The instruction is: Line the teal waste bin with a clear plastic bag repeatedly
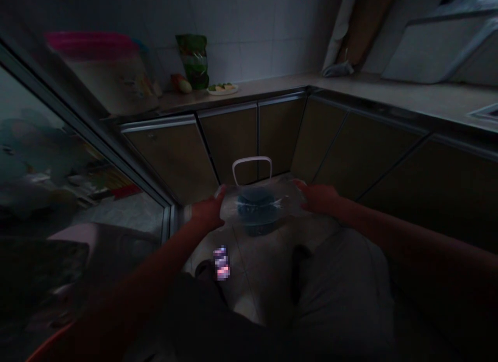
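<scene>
A clear plastic sheet or bag is stretched between my two hands, above a blue bucket with a pale raised handle. My left hand grips the plastic at its left edge, thumb pointing up. At the right edge, my right hand holds the other side of it. The bucket stands on the tiled floor and shows dimly through the plastic. Whether the plastic touches the bucket, I cannot tell.
Cabinets surround the corner beyond the bucket. On the counter are a pink-lidded container, a green bag and a plate of food. A glass door frame stands left. My legs flank the floor below.
</scene>
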A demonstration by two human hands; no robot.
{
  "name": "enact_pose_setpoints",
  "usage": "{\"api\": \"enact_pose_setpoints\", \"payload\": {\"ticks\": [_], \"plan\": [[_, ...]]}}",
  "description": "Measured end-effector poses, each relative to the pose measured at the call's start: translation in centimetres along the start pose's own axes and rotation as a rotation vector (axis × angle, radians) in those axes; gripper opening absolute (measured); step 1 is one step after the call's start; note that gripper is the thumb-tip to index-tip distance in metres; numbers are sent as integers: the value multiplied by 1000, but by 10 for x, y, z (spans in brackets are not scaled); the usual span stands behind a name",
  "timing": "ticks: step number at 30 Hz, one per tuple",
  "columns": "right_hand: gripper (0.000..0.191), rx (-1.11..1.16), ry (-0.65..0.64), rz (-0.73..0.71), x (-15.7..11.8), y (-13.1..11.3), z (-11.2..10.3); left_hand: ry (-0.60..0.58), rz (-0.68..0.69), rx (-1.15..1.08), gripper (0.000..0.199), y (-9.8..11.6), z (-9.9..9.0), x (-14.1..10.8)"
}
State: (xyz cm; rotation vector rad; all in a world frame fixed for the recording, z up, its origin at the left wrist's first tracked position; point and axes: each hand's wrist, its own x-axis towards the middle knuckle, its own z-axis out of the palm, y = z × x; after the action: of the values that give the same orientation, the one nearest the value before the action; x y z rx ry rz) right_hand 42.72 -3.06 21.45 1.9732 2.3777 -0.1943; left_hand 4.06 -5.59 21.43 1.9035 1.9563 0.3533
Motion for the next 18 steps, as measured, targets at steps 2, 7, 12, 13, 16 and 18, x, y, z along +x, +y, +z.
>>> {"api": "enact_pose_setpoints", "payload": {"ticks": [2, 7, 12, 13, 16, 18], "plan": [[91, -20, -4, -6, 0, -3, -1, -25, 2, -102, 120, 1, 5, 3], [78, -53, -42, 7, 1, -9, -22, -62, 80, -29, 122, 14, 15, 8], [36, -111, 250, -16, -21, -51, -45, -88, 133, -28, 126, 22, 19, 14], [30, -103, 262, -44, -26, -66, -43, -103, 133, -5, 125, 22, 20, 15], [27, -27, 68, -208, -25, -108, -15, -156, 127, 96, 123, 20, 20, 21], [26, 111, -148, -250, -6, -127, 14, -195, 128, 144, 124, 19, 19, 25]]}}
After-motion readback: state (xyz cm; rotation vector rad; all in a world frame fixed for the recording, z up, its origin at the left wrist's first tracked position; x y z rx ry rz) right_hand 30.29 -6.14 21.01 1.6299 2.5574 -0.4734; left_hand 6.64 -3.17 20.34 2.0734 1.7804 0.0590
